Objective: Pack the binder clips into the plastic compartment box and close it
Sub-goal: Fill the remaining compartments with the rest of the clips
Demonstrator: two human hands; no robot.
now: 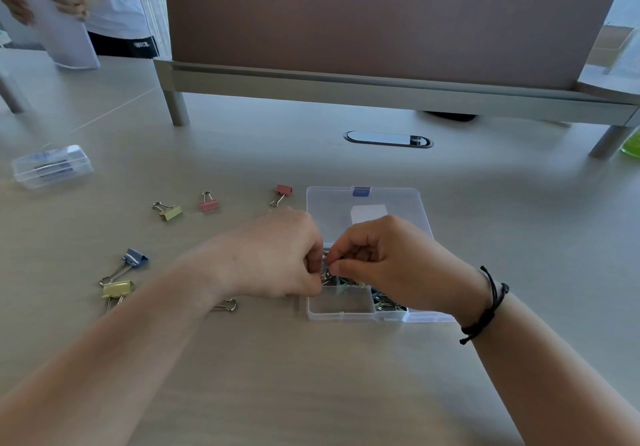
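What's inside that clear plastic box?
The compartment box holds binder clips in its right section; the near-left one looks nearly empty. Both hands, left and right, cover the rest.

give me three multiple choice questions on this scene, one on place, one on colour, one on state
1. Where does the blue clip lie relative to the compartment box?
A. inside it
B. on the table left of it
C. on its lid

2. What colour is the latch on the box lid?
A. blue
B. red
C. green

3. The box is:
A. closed
B. open, lid flat
C. upside down

Answers: 1 B, it sits on the table well left of the box. 2 A, the tab at the lid's far edge is blue. 3 B, the lid lies flat behind the compartments.
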